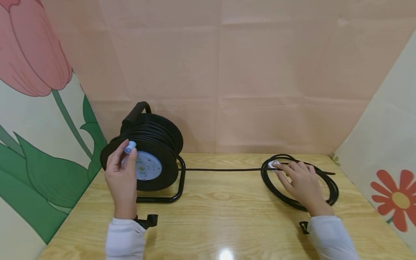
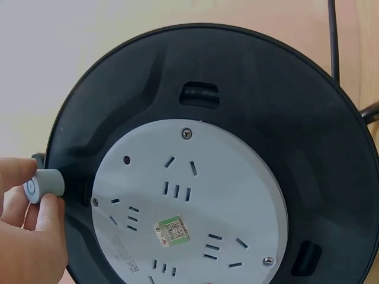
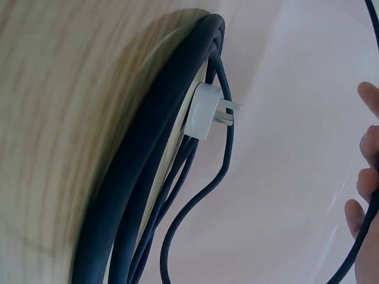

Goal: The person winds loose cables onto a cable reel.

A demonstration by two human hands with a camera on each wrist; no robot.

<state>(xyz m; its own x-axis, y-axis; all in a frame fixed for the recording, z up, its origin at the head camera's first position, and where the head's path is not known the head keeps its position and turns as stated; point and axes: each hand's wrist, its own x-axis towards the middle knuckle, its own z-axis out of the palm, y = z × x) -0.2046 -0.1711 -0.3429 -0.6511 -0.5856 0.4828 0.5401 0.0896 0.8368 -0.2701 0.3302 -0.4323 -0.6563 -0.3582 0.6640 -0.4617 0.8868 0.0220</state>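
Observation:
A black cable reel [image 1: 172, 178] stands on its tubular frame at the left, cable wound around its drum. On its face sits a round pale socket panel [image 2: 195, 207]. My left hand [image 1: 123, 169] pinches the small pale-blue crank knob [image 2: 48, 185] at the rim between thumb and fingers. From the reel a taut black cable [image 1: 224, 169] runs right to my right hand [image 1: 300, 182], which holds it between thumb and forefinger. Below that hand lies a loose coil of cable [image 1: 268, 184], with a white plug [image 3: 203, 111] inside the loops, prongs showing. The right thumb is outside the right wrist view.
The reel's black carry handle [image 1: 136, 112] rises at its top. A wood-grain table [image 1: 214, 216] carries everything. Behind it hangs a creased pinkish-brown backdrop [image 1: 227, 72], with flower-printed panels [image 1: 396, 144] at both sides. Black camera straps [image 1: 146, 221] circle the wrists.

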